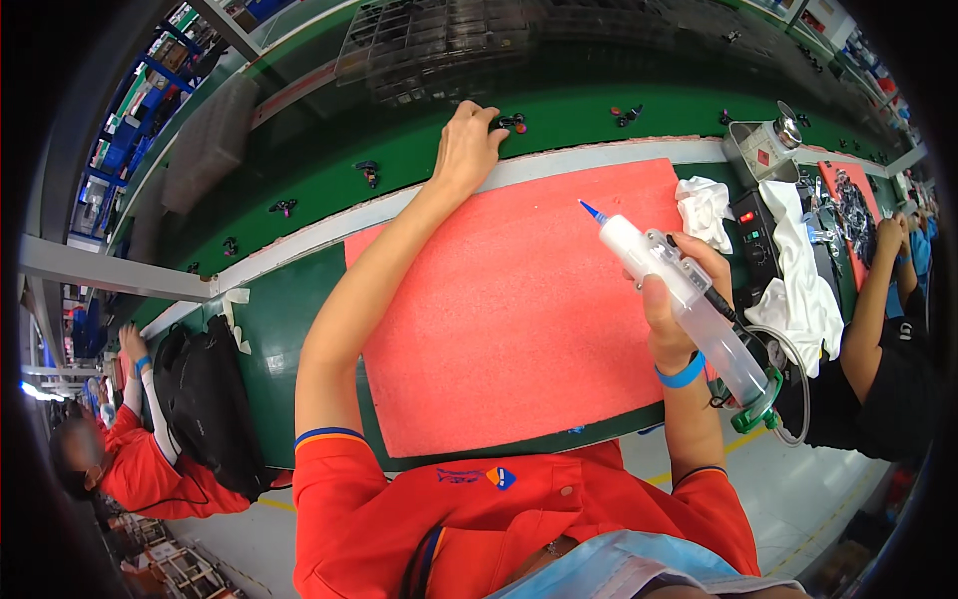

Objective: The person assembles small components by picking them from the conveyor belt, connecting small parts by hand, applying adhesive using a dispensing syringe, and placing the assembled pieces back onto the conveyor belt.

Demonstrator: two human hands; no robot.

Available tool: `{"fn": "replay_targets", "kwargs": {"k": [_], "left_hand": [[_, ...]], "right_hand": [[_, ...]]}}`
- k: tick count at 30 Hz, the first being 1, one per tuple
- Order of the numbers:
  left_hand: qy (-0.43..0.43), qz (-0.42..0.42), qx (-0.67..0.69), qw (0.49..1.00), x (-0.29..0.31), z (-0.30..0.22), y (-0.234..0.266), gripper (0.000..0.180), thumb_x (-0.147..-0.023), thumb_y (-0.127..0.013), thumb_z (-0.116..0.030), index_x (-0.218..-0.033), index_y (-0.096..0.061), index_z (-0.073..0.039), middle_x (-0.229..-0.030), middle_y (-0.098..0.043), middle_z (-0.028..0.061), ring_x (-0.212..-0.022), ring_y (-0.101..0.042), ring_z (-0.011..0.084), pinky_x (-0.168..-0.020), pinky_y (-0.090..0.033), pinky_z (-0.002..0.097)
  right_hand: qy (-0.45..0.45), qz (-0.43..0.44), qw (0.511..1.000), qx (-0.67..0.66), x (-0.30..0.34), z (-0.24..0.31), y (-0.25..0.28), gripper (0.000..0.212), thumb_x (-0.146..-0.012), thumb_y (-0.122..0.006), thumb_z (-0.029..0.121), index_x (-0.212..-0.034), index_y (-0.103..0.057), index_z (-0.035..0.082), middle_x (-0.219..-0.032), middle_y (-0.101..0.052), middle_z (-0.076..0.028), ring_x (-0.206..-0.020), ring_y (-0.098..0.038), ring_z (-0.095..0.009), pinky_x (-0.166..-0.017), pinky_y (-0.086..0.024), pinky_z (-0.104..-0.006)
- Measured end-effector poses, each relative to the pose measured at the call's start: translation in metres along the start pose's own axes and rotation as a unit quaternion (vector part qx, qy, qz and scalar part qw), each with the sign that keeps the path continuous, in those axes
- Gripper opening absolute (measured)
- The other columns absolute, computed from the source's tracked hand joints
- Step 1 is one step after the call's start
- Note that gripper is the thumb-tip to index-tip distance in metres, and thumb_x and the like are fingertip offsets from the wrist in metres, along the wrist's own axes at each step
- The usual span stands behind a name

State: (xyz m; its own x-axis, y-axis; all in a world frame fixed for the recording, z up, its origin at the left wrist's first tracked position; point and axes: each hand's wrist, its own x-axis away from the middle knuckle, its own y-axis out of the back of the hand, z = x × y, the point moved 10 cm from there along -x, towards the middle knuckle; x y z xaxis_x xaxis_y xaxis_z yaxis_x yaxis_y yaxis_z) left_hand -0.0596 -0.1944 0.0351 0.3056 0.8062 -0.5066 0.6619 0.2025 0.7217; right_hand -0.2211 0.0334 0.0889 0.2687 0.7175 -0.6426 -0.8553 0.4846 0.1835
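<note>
Hands apart: the right hand is wrapped around a clear dispensing syringe, while the left hand stretches forward, its fingertips at a small black component; whether they pinch it, I cannot tell. Beyond the worktable, a long green belt carries that component and several similar ones, well spaced. A red foam mat covers the middle of the worktable. Right of it lie a draped white cloth and a black control box. Tilted above the mat's right part, the syringe has a green end cap and a blue tapered nozzle pointing forward-left.
</note>
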Motion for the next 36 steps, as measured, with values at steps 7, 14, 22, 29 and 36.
{"fn": "replay_targets", "kwargs": {"k": [7,14,22,29,36], "left_hand": [[-0.005,-0.012,-0.006,1.0,-0.006,0.015,-0.005,0.021,-0.064,-0.065,-0.006,-0.083,-0.061,0.002,-0.08,-0.054,0.0169,-0.07,-0.056,0.0308,-0.064,-0.046,0.035],[0.044,-0.006,0.044,0.998,-0.002,0.028,-0.001,0.019,-0.063,-0.066,-0.005,-0.08,-0.062,0.002,-0.075,-0.055,0.0159,-0.065,-0.056,0.0266,-0.061,-0.045,0.0321],[0.089,-0.045,0.065,0.993,0.005,0.036,0.009,0.017,-0.065,-0.065,-0.006,-0.08,-0.063,0.001,-0.072,-0.057,0.0112,-0.059,-0.054,0.0156,-0.057,-0.043,0.0271],[0.066,-0.075,0.06,0.993,0.01,0.036,0.014,0.014,-0.064,-0.065,-0.005,-0.077,-0.063,0.001,-0.073,-0.057,0.0111,-0.055,-0.054,0.0159,-0.054,-0.044,0.0267],[0.046,-0.054,0.044,0.996,0.014,0.04,0.013,0.013,-0.068,-0.059,-0.001,-0.081,-0.063,-0.001,-0.079,-0.056,0.012,-0.058,-0.054,0.0159,-0.055,-0.044,0.0261]], "right_hand": [[-0.009,0.01,1.0,0.014,0.002,0.001,-0.004,0.041,-0.072,-0.062,0.018,-0.102,-0.042,-0.001,-0.091,-0.052,-0.017,-0.065,-0.057,-0.02,-0.058,-0.048,-0.027],[0.003,0.009,1.0,0.002,-0.001,0.006,-0.004,0.042,-0.071,-0.063,0.021,-0.101,-0.042,-0.001,-0.091,-0.052,-0.017,-0.065,-0.056,-0.019,-0.058,-0.048,-0.0269],[-0.012,0.019,1.0,-0.001,0.001,0.004,-0.005,0.043,-0.071,-0.063,0.021,-0.101,-0.042,-0.001,-0.091,-0.052,-0.017,-0.066,-0.056,-0.019,-0.057,-0.048,-0.0269],[-0.01,0.013,1.0,-0.021,0.0,0.007,-0.006,0.043,-0.071,-0.062,0.021,-0.102,-0.042,-0.001,-0.091,-0.052,-0.018,-0.066,-0.056,-0.019,-0.058,-0.048,-0.0268],[-0.005,0.013,1.0,-0.015,0.0,0.009,-0.006,0.042,-0.071,-0.063,0.019,-0.101,-0.043,-0.002,-0.093,-0.052,-0.017,-0.069,-0.056,-0.019,-0.06,-0.049,-0.0281]]}}
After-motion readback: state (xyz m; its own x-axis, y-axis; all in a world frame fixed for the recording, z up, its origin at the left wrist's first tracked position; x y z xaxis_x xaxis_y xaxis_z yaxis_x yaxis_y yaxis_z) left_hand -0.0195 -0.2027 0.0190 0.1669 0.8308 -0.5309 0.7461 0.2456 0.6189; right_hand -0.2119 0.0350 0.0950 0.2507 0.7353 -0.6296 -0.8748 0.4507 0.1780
